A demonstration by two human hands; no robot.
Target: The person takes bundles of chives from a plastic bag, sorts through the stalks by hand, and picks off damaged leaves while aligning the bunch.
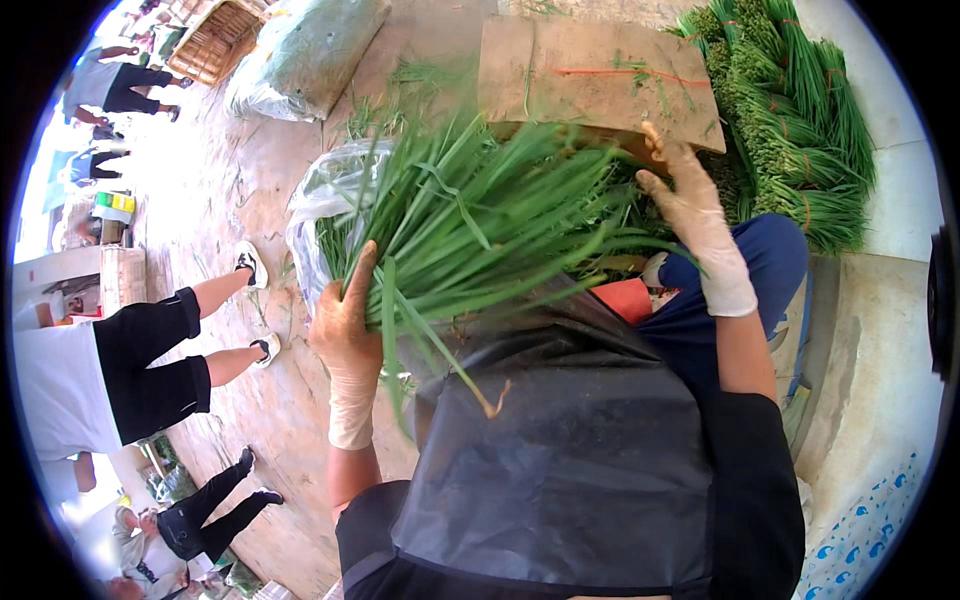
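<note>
My left hand (346, 325), in a thin pale glove, grips a loose bunch of garlic chives (480, 205) with the thumb pointing up. The long flat leaves fan out to the right above my dark apron (560, 450), and one blade with a brownish end hangs down in front of it. To the right of the bunch, my gloved right hand (688, 185) is raised with its fingers apart and nothing in them. Its fingertips are near the corner of a wooden board (600, 75). A clear plastic bag (335, 180) with more greens inside is partly hidden behind the bunch.
Tied bundles of green stems (780, 120) are piled at the far right. A large stuffed sack (305, 55) and a wicker basket (218, 40) lie at the far left. On the left, a person in black shorts (150, 360) and other people stand on the littered floor (240, 200).
</note>
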